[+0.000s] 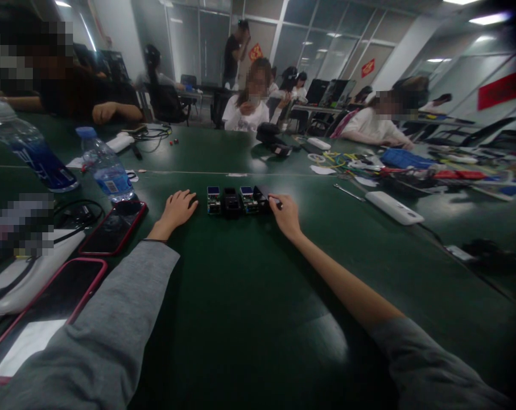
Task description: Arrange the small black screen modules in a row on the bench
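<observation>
On the dark green table (240, 273), a short row of small electronic parts stands in front of me. From left to right I see a circuit board with a little screen (214, 199), a black casing (231, 202), a second circuit board with a screen (248, 199) and a dark cover-like piece (261, 197). My right hand (287, 215) has its thumb and fingers closed on that dark piece, at the row's right end. My left hand (180, 208) lies flat on the table left of the row, fingers stretched out, holding nothing.
Left of me are two phones (115, 228), a water bottle (106, 165) and a blue-labelled bottle (36, 148). On the right lie a power strip (393, 207), a wrench (348, 192) and a heap of cables (351, 162). Several people sit beyond the table.
</observation>
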A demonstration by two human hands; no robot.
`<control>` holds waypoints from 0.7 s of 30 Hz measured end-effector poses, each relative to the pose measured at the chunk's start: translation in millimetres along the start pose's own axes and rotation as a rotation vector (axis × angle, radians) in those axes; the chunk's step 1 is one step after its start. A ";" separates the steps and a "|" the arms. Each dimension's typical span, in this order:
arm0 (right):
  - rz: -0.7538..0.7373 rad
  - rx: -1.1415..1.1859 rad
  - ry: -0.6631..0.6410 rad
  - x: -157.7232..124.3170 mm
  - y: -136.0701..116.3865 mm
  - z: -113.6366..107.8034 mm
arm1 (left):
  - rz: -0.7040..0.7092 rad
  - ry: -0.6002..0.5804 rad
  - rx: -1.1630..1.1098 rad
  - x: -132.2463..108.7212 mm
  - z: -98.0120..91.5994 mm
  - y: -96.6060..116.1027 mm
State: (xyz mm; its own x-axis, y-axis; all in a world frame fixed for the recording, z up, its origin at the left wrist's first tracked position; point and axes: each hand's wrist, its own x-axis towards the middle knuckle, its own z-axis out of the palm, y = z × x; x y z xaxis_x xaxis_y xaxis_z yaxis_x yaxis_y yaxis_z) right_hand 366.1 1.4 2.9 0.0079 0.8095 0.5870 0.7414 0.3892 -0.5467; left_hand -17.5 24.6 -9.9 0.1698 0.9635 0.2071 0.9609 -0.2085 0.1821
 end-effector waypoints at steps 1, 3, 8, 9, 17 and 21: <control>0.004 -0.003 0.007 0.5 1.1 -0.4 | 0.001 -0.005 0.000 -0.2 -0.6 0.3; 0.009 -0.005 0.026 1.5 3.5 -1.2 | 0.006 -0.007 -0.005 -0.7 -1.3 0.4; 0.011 -0.025 0.044 1.8 7.0 -1.9 | 0.009 0.001 -0.014 -0.3 -0.3 -0.8; 0.012 -0.044 0.040 1.3 6.9 -1.7 | 0.008 -0.002 -0.014 0.0 -0.2 -1.0; -0.012 -0.010 0.026 1.6 8.5 2.6 | 0.002 -0.019 0.015 0.0 -2.5 1.2; 0.134 0.020 0.016 7.5 15.6 4.7 | -0.007 -0.027 0.016 -0.7 -4.1 2.9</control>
State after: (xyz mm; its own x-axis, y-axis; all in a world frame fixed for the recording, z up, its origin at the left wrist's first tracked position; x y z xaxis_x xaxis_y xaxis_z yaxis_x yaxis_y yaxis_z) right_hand 374.6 15.6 -4.0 0.1165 0.8479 0.5171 0.7195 0.2869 -0.6325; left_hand -15.7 22.6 -5.6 0.1686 0.9692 0.1794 0.9654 -0.1991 0.1682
